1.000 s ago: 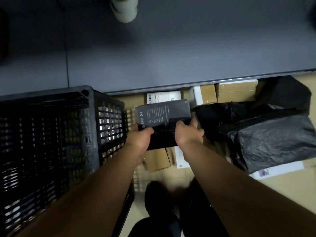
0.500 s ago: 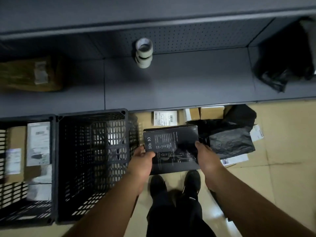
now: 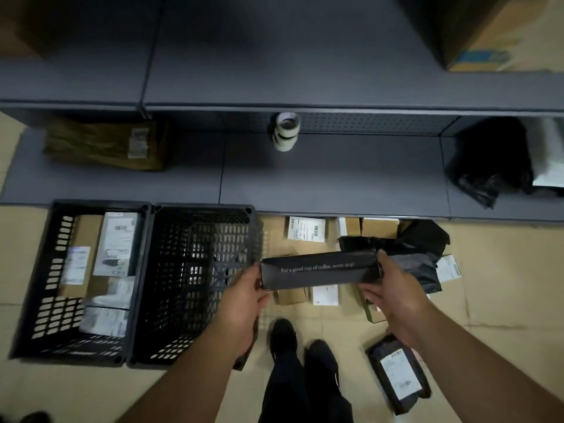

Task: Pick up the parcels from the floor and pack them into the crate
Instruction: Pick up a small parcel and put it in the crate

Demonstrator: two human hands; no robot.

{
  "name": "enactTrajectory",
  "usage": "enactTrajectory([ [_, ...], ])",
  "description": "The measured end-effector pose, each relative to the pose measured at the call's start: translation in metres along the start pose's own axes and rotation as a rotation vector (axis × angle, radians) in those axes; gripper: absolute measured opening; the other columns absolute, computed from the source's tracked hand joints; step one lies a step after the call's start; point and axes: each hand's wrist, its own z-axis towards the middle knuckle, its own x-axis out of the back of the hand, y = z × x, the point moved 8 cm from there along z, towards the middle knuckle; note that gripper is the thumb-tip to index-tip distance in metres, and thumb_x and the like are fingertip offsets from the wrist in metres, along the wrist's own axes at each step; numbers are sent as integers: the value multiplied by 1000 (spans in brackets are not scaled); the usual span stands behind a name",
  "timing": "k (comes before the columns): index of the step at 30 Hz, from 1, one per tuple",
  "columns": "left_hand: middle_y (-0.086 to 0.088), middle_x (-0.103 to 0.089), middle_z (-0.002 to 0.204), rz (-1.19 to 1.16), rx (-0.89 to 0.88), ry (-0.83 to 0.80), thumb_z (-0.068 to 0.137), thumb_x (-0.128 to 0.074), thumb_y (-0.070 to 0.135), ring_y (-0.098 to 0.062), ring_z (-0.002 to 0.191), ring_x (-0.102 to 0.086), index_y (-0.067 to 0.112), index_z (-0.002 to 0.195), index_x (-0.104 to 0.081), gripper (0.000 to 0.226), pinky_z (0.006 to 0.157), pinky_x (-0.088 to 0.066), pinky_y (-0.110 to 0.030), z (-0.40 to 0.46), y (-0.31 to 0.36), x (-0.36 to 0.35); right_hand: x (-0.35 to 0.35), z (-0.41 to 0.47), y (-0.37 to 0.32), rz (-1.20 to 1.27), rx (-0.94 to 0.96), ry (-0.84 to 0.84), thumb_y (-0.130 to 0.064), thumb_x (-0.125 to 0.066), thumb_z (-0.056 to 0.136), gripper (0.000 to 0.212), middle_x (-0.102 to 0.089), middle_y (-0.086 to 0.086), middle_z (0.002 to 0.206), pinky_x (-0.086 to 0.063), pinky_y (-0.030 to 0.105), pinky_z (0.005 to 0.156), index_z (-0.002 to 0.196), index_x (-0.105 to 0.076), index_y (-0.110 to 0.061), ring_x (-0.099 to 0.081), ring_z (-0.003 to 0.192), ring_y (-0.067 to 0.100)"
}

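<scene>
While beside crate (image 3: 195,282), black box (image 3: 320,270) gripped: left hand (image 3: 244,297); right hand (image 3: 393,291).

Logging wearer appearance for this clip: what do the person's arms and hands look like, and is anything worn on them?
Both forearms are bare as far as the frame shows, with no sleeves in view. The left hand and right hand wear no gloves; no watch, ring or wristband is visible. The picture is dim and soft, so small details could be missed.

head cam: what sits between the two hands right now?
In the head view, the black box spans the gap, held at its ends by the left hand and right hand.
</scene>
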Motion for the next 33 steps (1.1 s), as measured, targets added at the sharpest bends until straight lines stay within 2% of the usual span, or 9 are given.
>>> enactTrajectory([
  [3,-4,-78,112,-68,-44,-7,109,-42,19,-21,112,-70,19,127,-66,31,106,-48,-37,-20,2,17,-4,-18,-6,-32,21,-78,-49,-50,101,39,-71,7,118,-52,33,90,128,-63,-24,-70,104,22],
  [7,-4,-77,113,-139,-87,15,108,-43,25,-22,109,-72,23,123,-71,31,101,-51,-41,-49,0,50,-26,-45,-6,-147,92,-223,-55,-38,104,46,-76,3,111,-46,46,106,116,-72,-27,-68,110,24],
  [9,-4,-77,112,-113,-114,59,105,-52,28,-24,105,-74,24,120,-72,25,92,-55,-43,-62,-6,71,-43,-58,-3,-177,108,-268,-53,-36,105,47,-76,2,112,-45,48,107,114,-72,-24,-68,111,23],
  [11,-4,-78,109,-118,-163,174,101,-58,13,-20,95,-76,23,115,-72,22,76,-59,-36,-71,-14,102,-64,-70,3,-216,114,-292,-54,-37,104,48,-77,2,110,-45,48,106,114,-72,-22,-68,110,24],
  [15,4,-77,107,-183,-191,253,98,-55,-7,-8,84,-75,25,117,-67,40,61,-59,-24,-96,-30,157,-115,-100,21,-346,117,-344,-54,-38,103,48,-78,1,105,-46,44,100,108,-72,-21,-68,108,23],
  [20,2,-70,126,-238,-187,353,94,-56,-11,-18,116,-66,25,127,-62,49,93,-56,-34,-122,-55,238,-186,-139,53,-477,151,-406,-55,-38,103,42,-69,-5,124,-40,44,111,115,-68,-28,-60,118,16],
  [25,11,-72,115,-308,-187,408,93,-55,-12,-4,96,-70,25,125,-63,50,67,-54,-17,-153,-70,324,-267,-198,97,-580,147,-476,-50,-45,102,33,-77,-13,99,-35,45,115,105,-71,-29,-64,109,14],
  [30,12,-67,127,-391,-186,468,91,-60,-5,-7,107,-67,28,137,-57,57,80,-53,-22,-186,-88,417,-344,-262,145,-626,162,-510,-51,-50,100,34,-76,-3,109,-57,43,84,114,-69,-28,-70,99,20],
  [33,15,-66,126,-459,-179,501,92,-62,3,-9,105,-66,32,137,-58,54,77,-52,-24,-204,-98,470,-385,-296,175,-658,186,-526,-49,-52,99,33,-78,-6,101,-52,44,98,119,-68,-28,-70,99,20],
])
